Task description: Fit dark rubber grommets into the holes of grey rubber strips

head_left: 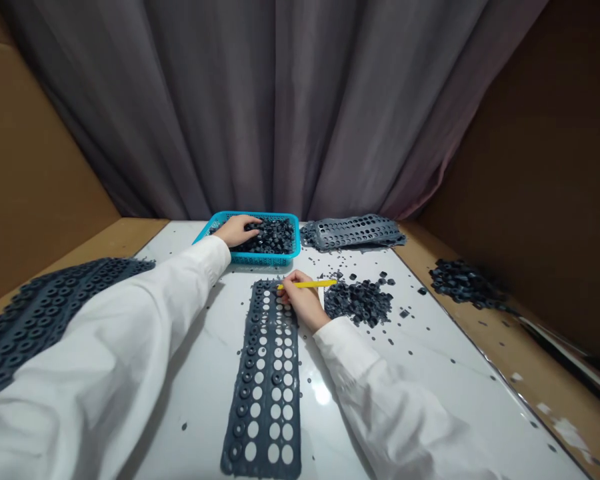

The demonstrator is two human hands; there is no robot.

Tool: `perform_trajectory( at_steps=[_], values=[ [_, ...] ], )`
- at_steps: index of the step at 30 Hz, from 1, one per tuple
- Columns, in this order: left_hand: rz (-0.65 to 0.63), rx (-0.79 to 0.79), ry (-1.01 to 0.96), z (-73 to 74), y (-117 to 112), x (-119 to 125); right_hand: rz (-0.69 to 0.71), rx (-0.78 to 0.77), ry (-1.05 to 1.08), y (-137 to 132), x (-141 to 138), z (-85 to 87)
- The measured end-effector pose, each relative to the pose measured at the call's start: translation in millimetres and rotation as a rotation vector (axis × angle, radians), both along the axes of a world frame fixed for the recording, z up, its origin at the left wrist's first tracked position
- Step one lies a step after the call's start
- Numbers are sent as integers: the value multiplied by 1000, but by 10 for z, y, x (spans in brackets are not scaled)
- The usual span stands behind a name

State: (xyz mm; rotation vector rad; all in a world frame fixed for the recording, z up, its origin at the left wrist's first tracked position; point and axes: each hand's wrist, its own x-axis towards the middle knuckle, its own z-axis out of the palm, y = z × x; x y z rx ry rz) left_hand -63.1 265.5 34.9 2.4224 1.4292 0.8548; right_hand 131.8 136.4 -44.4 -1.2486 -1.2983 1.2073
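Note:
My left hand [236, 231] reaches over the blue plastic basket [296, 245], its thumb and fingers apart above a heap of small black rubber pieces [275, 237]. Whether any piece lies under the fingers is hidden. My right hand [303, 299] is closed round a yellow stick-like tool [316, 284], held nearly level. It rests near the far end of a dark rubber sheet [263, 400] lying lengthwise before me. The sheet has rows of round holes showing the white table, and its left row still bears raised black rings [241, 410].
Beside my right hand spreads a pile of black pieces [363, 301]. Stacked perforated sheets [360, 232] lie right of the basket, and ringed sheets [45, 310] at the left. Another black heap [463, 283] sits on the cardboard at right. Small discs dot the white table [405, 400].

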Motion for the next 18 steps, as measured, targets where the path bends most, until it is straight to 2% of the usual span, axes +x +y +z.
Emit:
perform_trajectory(
  at_steps=[2,5,7,8,10,11,14,18],
  values=[
    [5,14,27,-78,-4,-44,-41,20,59,20,-10,-19],
    [15,97,58,-125,-183,-70,-48,62,62,52,-32,-64],
    [-74,192,158,-122,-381,-32,-41,65,32,63,-43,-77],
    [-165,223,238,-122,-487,5,-38,60,18,64,-45,-74],
    [-376,164,394,-138,-682,104,-39,52,-18,60,-46,-50],
    [-430,105,452,-155,-757,158,-38,50,-39,56,-44,-34],
    [-433,-39,573,-217,-860,299,-34,62,-84,45,-40,10],
    [-455,-71,700,-262,-810,410,-41,108,-162,44,-45,28]
  ],
)
